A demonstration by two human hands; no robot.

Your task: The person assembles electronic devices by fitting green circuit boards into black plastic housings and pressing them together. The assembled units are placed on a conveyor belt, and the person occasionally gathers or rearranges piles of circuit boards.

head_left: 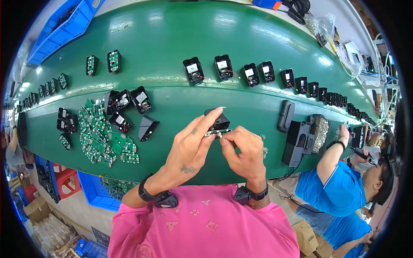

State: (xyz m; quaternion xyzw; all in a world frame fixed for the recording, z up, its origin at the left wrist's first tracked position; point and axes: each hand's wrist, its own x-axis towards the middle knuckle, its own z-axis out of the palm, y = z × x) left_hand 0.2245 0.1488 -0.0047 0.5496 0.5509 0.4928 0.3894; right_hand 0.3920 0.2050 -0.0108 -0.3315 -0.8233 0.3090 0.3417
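Note:
My left hand (187, 144) is closed around a small black plastic housing (221, 122). A green circuit board (219, 132) lies across the housing's near side, between my two hands. The fingers of my right hand (244, 151) are pinched together at the board's right end; any small part between them is hidden. Left of my hands lies a loose pile of circuit boards (97, 135). Several black housings with parts inside (141, 99) sit around its upper right side, along with a tipped black housing (148, 128).
A row of open black housings with red wires (223, 67) runs along the green table (172, 41) to the far right. Grey-black devices (297, 142) stand right of my hands. Blue bins (64, 30) are at far left and below the table edge. A co-worker in blue (331, 189) works at right.

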